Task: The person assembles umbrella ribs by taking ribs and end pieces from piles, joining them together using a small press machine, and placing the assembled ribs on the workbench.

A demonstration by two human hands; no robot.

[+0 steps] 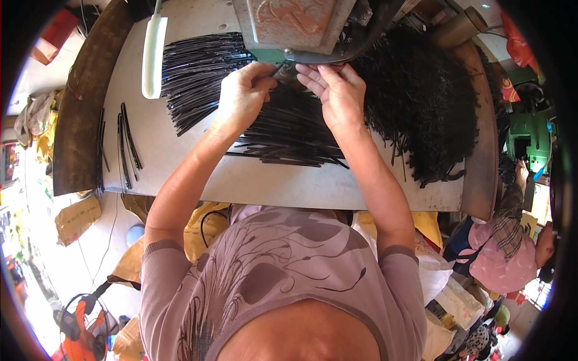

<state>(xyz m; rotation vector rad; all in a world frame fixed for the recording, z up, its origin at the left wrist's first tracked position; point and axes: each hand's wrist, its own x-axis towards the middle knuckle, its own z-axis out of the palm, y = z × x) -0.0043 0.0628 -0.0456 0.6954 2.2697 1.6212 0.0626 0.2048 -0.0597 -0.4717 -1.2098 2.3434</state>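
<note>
A thin dark piece (280, 67) sits at your left fingertips, below the machine head (244, 29). Your left hand (238, 99) pinches it; your right hand (343, 99) curls loosely just beside, its grip unclear. You seem to be positioning the piece, which calls for steady alignment. Black strips (289, 135) lie nearer you than your fingers; beyond them, a raised emblem (288, 17) shows no readable writing.
</note>
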